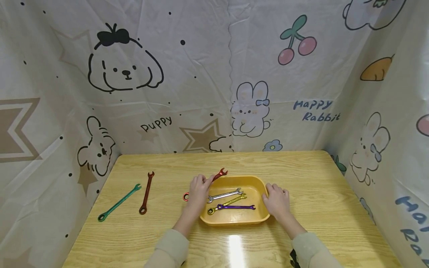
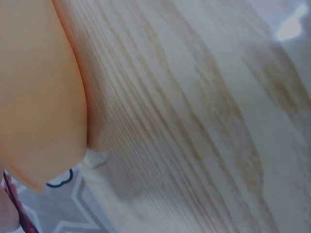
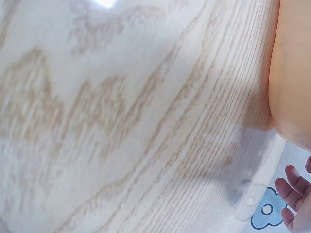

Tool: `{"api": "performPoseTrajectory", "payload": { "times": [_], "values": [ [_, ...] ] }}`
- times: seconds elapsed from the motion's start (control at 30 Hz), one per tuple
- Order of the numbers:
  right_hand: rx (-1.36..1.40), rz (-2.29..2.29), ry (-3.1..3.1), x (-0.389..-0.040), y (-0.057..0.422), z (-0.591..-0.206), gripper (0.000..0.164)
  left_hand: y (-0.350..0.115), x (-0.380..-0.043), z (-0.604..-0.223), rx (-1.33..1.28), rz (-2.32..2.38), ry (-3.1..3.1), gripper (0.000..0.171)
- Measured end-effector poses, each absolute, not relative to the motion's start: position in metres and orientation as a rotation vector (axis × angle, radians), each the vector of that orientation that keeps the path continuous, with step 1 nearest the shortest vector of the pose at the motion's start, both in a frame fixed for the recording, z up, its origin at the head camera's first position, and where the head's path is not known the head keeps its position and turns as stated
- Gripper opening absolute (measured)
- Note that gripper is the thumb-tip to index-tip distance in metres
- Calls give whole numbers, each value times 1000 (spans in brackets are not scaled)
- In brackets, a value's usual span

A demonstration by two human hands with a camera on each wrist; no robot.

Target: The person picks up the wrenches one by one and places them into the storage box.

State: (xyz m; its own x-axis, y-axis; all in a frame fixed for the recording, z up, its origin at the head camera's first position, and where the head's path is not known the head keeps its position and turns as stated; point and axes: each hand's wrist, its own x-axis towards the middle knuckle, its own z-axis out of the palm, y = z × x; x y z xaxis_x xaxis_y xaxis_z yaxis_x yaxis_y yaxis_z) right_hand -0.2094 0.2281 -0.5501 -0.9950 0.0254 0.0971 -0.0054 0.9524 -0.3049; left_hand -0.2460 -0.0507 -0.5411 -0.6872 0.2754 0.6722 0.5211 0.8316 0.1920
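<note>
A red combination wrench (image 1: 220, 174) slants across the left end of a yellow plastic tub (image 1: 234, 220). My left hand (image 1: 198, 193) pinches it mid-shaft, so only its two ends show on either side of the fingers. Over the tub's right rim lies my right hand (image 1: 277, 201), thumb on the inner side, gripping the edge; in the right wrist view its bent fingers (image 3: 294, 187) show beyond the tub wall. Inside the tub are a silver wrench (image 1: 225, 195), a gold wrench (image 1: 231, 201) and a purple wrench (image 1: 238, 207), the last two crossing.
On the wooden table (image 1: 311, 175), left of the tub, lie a green wrench (image 1: 120, 203) and a dark red wrench (image 1: 146, 193), apart from each other. A patterned cloth (image 1: 201, 74) hangs behind the table and along both sides.
</note>
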Motion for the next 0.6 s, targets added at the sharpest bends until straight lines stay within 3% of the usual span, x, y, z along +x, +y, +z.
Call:
{"api": "performPoseTrajectory", "payload": {
  "times": [0.6],
  "values": [
    [-10,490,-2995,-209,229,-552,37,-23,-236,-543,-667,-510,-2289,22]
  ]
}}
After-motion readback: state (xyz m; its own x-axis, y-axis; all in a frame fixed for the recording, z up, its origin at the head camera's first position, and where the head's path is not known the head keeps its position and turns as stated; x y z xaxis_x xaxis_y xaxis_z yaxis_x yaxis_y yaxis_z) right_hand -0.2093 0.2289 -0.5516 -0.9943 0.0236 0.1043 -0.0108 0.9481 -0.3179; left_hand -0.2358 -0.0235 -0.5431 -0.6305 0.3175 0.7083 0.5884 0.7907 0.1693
